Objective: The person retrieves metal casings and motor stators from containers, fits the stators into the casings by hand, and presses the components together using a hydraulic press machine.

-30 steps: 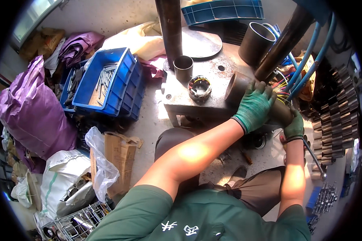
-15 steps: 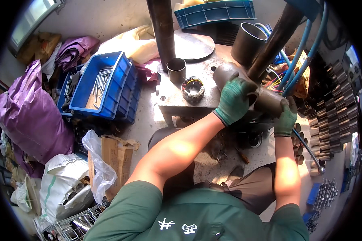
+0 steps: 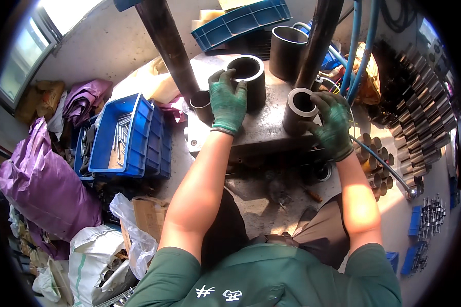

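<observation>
My left hand point(image 3: 228, 104), in a green glove, grips the left side of a wide dark steel tube point(image 3: 254, 88), fingers at its rim. That tube stands upright on the metal press table point(image 3: 264, 137). A smaller thick-walled steel sleeve point(image 3: 295, 117) stands at the table's right front, tilted slightly. Around its right side is my gloved right hand point(image 3: 335, 124), with the thumb on the near wall and fingers by the rim. Partly hidden behind my left hand is a narrow steel tube point(image 3: 202, 104).
Two dark posts point(image 3: 169, 48) rise from the table, the other post point(image 3: 320, 43) on the right. Another wide tube point(image 3: 288, 53) stands behind. Blue bins point(image 3: 119, 140) with metal rods sit left. Stacked tubes point(image 3: 417, 120), blue hoses point(image 3: 361, 61) and a ball-ended lever point(image 3: 394, 176) are right.
The wide tube and the sleeve, held lying on their sides before, now stand upright and apart. My left hand has moved left with the wide tube; my right hand is left of its earlier place.
</observation>
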